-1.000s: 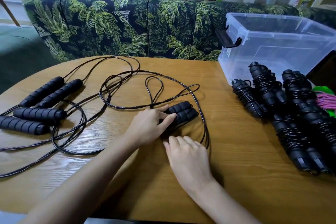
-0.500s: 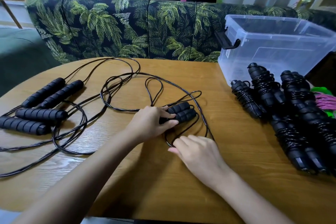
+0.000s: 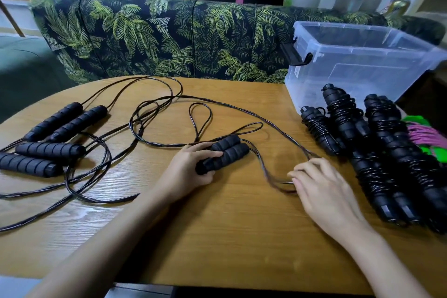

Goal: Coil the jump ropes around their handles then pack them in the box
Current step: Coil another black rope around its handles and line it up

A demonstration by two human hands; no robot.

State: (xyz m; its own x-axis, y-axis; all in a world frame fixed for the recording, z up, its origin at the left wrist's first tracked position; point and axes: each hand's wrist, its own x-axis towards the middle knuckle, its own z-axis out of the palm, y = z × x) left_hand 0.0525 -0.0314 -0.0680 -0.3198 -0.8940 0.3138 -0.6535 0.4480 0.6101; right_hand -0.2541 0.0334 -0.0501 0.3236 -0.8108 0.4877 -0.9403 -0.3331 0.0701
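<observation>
1 head view; faces forward, down; table (image 3: 242,237) seemingly near.

On the table (image 3: 229,237), loose ropes (image 3: 50,150) lie left, coiled ropes (image 3: 343,113) right, the box (image 3: 362,72) behind them.

A left hand (image 3: 191,168) grips a pair of black foam handles (image 3: 228,152) lying side by side on a wooden table (image 3: 229,237). Their black rope (image 3: 275,181) trails in loose loops across the tabletop, and a right hand (image 3: 323,187) pinches a blurred bend of it just right of the handles. Two more pairs of handles (image 3: 50,138) lie at the left among slack cord. At the right sits a pile of coiled ropes (image 3: 377,152), touching a clear plastic box (image 3: 362,65) with no lid on. A leaf-print sofa (image 3: 157,36) stands behind the table.
</observation>
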